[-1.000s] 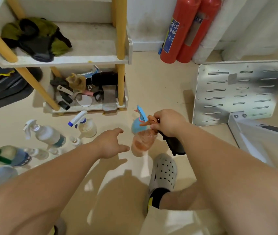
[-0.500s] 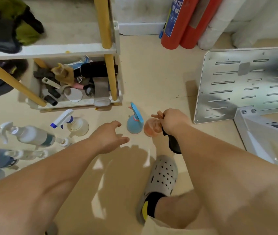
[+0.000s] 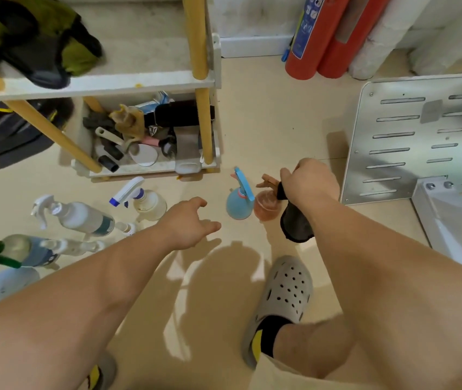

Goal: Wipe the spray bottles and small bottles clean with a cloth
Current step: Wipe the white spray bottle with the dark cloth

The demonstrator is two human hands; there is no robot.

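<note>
Right grip was clamped on the dark cloth + top of the orange round plastic spray bottle, which sat just beside the blue round plastic spray bottle. Left grip was open, empty. Prob 2 done imo; clear spray bottles to its left weren't yet.

Bright overhead light, soft shadows, warped edges

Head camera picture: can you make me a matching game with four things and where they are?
Things:
1. black cloth
2. blue spray bottle
3. red fire extinguisher
4. grey shoe

Places:
A. against the back wall
B. worn over a black sock
C. hanging from the right hand
D. right beside the orange bottle

Pairs: 1-C, 2-D, 3-A, 4-B.
</note>
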